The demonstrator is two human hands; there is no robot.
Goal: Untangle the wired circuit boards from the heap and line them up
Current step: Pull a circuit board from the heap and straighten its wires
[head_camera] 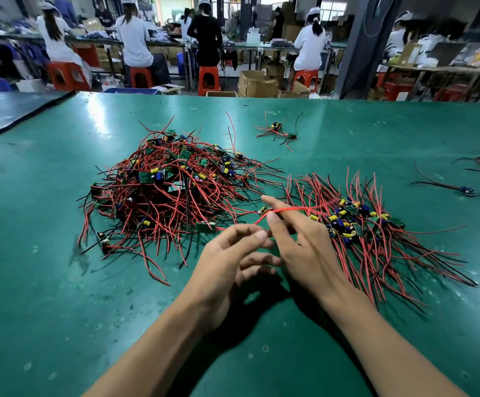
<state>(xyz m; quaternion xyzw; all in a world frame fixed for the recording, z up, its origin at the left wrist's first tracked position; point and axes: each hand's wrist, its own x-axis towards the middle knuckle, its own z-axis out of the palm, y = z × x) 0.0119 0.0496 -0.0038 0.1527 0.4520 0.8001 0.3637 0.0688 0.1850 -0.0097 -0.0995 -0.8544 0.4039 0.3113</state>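
**Drawing one wired board out of the tangle**

Starting at centre left of the frame, the heap [170, 190] of wired circuit boards lies on the green table [46, 282], red and black leads knotted in every direction; its boards are too many and too buried to count. Just below and right of it, the left hand [230, 270] hangs with fingers loosely curled and slightly apart; whether it pinches a lead I cannot tell. The right hand [299, 242] touches it, thumb and forefinger closed on a red wire [293, 209] whose small board [262, 210] sits at the fingertips. That wire's long axis runs nearly level, from the board rightward into the lined-up row [362, 222] at centre right, where boards lie side by side with leads fanned; I would not trust a count there either. The right hand is nearer the row, so the coming move is probably a short carry rightward. Three small stray clusters lie at upper centre [276, 130] and far right.
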